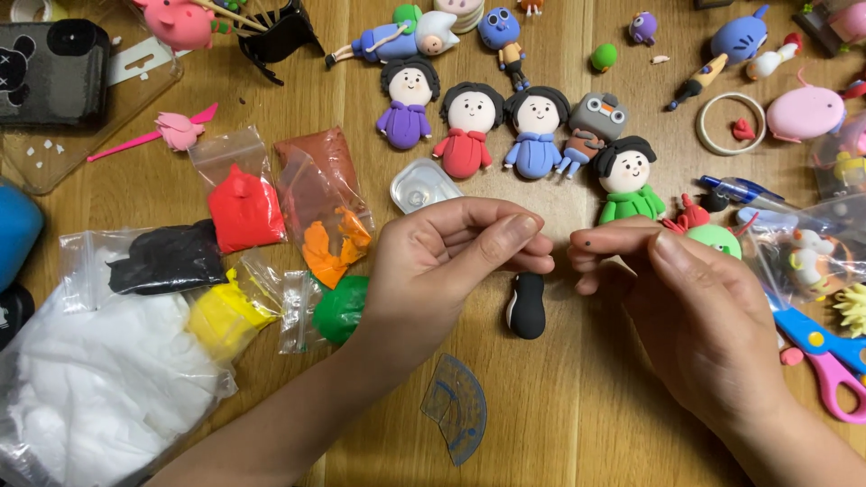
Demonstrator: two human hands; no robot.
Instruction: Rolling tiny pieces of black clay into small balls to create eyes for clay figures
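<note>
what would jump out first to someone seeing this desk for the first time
A row of round-faced clay dolls with black hair, in purple, red, blue and green, lies across the top middle of the wooden table. At centre the left hand and right hand meet fingertip to fingertip, a tiny black dot on a right finger, above a black-and-white clay piece. On the left lie bags of coloured clay: red, orange, black, yellow, white.

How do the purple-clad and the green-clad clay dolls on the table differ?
The purple doll lies in full view in the upper row; the green doll lies lower, its base hidden behind the right hand. The purple doll wears purple, the green doll green. Both have black hair, pale round faces and lie face-up on the wooden table.
</note>
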